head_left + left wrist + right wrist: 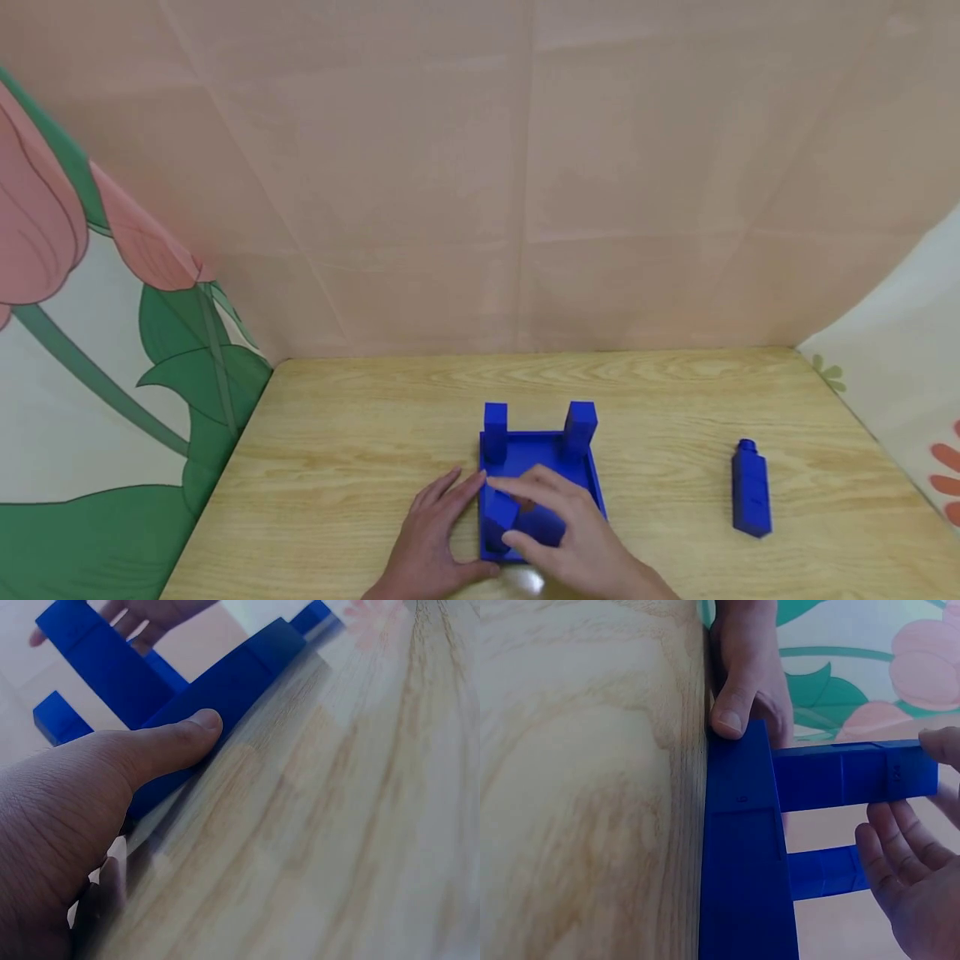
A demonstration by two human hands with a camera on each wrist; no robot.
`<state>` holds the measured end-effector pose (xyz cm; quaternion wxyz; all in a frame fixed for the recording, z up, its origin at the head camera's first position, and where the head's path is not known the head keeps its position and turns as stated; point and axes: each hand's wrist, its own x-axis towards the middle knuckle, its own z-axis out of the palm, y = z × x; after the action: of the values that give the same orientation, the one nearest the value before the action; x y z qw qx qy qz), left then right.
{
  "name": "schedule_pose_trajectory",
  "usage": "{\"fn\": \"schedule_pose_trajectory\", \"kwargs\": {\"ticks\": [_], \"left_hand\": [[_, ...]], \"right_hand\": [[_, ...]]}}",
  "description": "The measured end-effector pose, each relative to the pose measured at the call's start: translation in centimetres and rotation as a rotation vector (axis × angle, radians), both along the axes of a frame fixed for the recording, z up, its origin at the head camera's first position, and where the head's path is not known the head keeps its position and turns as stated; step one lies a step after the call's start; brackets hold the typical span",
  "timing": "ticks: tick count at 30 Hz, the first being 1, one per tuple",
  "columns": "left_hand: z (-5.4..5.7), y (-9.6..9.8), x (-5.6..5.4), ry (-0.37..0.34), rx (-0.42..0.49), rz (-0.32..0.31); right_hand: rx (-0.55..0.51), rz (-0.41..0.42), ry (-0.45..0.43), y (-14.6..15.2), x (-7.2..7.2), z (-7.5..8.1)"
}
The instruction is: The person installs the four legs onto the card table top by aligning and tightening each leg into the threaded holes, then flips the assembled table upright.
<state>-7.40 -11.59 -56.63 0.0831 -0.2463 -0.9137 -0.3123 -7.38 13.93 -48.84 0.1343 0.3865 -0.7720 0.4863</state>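
Note:
A square blue tray-like base (536,454) with a raised rim lies on the table in front of me. Square blue legs stand up at its back left corner (495,429), back right corner (581,429) and front left corner (501,515). My left hand (431,537) holds the base at its near left corner, thumb on the front side and fingers along the left side. With thumb and fingertips, my right hand (577,533) pinches the front left leg near its top; the base's near right corner is hidden behind that hand.
One more blue leg (752,492), with a round knob at its far end, lies on the wooden table (360,433) to the right. A plain pinkish cloth (420,167) hangs behind the table. Flower-printed cloths flank it on the left (75,400) and right (892,367).

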Motion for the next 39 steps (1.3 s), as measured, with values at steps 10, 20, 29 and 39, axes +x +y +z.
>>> {"fn": "schedule_pose_trajectory", "kwargs": {"ticks": [10, 20, 29, 39], "left_hand": [[-0.15, -0.18, 0.02, 0.000, 0.005, -0.006], [-0.07, -0.07, -0.08, -0.026, 0.006, 0.000], [-0.05, -0.03, 0.00, -0.004, 0.009, 0.000], [-0.01, -0.02, -0.04, 0.012, 0.010, -0.009]], "right_hand": [[-0.021, 0.004, 0.017, -0.18, -0.02, 0.01], [-0.035, -0.049, -0.038, -0.13, 0.04, -0.21], [0.065, -0.016, -0.045, 0.04, 0.22, -0.05], [0.065, 0.001, -0.017, -0.08, 0.23, 0.35]]}}
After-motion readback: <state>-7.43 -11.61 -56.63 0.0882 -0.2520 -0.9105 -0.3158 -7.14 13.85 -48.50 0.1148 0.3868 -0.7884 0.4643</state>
